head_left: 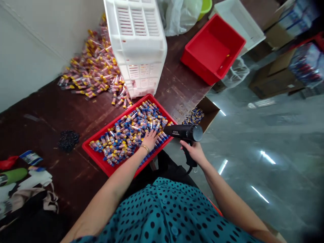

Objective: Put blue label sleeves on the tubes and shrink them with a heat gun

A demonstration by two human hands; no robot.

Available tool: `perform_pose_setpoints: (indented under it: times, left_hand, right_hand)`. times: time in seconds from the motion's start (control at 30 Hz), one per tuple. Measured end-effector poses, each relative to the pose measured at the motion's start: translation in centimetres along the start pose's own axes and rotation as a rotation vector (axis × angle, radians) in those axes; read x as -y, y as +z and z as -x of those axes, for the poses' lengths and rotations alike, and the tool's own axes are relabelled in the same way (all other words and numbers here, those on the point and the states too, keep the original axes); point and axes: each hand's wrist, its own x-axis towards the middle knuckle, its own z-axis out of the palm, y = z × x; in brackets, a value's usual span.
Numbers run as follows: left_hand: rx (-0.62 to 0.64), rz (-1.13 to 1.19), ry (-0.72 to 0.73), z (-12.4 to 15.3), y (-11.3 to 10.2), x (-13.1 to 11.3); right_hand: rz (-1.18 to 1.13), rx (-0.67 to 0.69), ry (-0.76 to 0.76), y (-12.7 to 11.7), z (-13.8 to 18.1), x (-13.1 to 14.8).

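Observation:
My left hand (150,139) lies flat, fingers spread, on the small blue and yellow tubes (129,131) that fill a red tray (101,158) at the table's near edge. A thin bangle circles that wrist. My right hand (194,152) is closed round the handle of a black heat gun (184,132). Its barrel points left toward the tray's right end, just above the tubes.
A white slatted crate (138,44) stands behind the tray, with a heap of red and yellow tubes (93,72) beside it. An empty red bin (212,49) and a white bin (240,23) sit at the far right. A cardboard box (202,113) of tubes is below the table edge. Cloths and bottles (22,182) lie left.

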Motion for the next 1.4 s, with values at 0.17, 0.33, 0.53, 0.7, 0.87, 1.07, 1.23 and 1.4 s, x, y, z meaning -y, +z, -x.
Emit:
perform_pose_setpoints:
  times: [0.17,0.33,0.53,0.7,0.87,1.07,1.23,1.4]
  left_hand:
    - [0.142,-0.1,-0.009,-0.8,-4.7,0.5]
    - [-0.012,-0.109,-0.091,5.3,-12.1,3.4]
    - [-0.024,-0.601,0.146,4.1,-10.6,2.3]
    - [-0.021,-0.829,0.195,-3.4,-7.6,-0.9]
    - [-0.11,-0.869,0.227,-2.5,-10.0,-1.0]
    - [-0.395,-1.04,0.077,7.3,-9.9,1.8]
    - [-0.505,-1.147,-0.153,13.6,-6.3,5.0]
    - [-0.504,-1.161,-0.197,15.8,-2.9,6.7]
  right_hand:
    - [-0.005,0.023,0.012,-1.0,0.3,-0.4]
    - [-0.044,0.063,0.022,-2.3,-0.4,-0.4]
    - [-0.128,0.2,0.038,-2.7,-2.6,1.5]
    - [-0.15,0.238,-0.132,-1.6,-5.7,3.5]
    - [-0.179,0.281,-0.26,-0.8,-8.9,4.6]
    - [-0.148,0.292,-0.324,-0.5,-11.7,6.5]
    - [-0.079,0.341,-0.339,0.4,-13.1,8.6]
    - [0.024,0.378,-0.395,1.7,-13.9,10.0]
